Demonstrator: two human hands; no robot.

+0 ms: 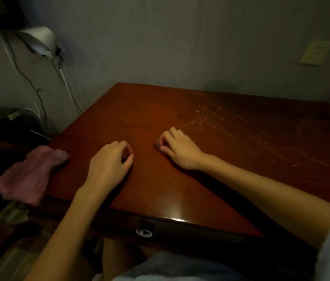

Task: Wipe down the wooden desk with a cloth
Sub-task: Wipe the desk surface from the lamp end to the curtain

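Limply, a fuzzy pink cloth (28, 175) drapes the glossy wooden worktop's (160, 110) left edge; left hand (109, 161) and right hand (178, 149) rest, fingers (177, 132) loosely curled, empty.

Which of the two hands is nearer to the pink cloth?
The left hand, close to the pink cloth; the right hand lies farther along the desk.

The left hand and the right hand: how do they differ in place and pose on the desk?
The left hand lies nearer the front edge of the desk; the right hand lies farther in. The left hand is close to the pink cloth, the right hand beside the pale scratches. Both rest on the desk with loosely curled fingers, and neither touches the pink cloth.
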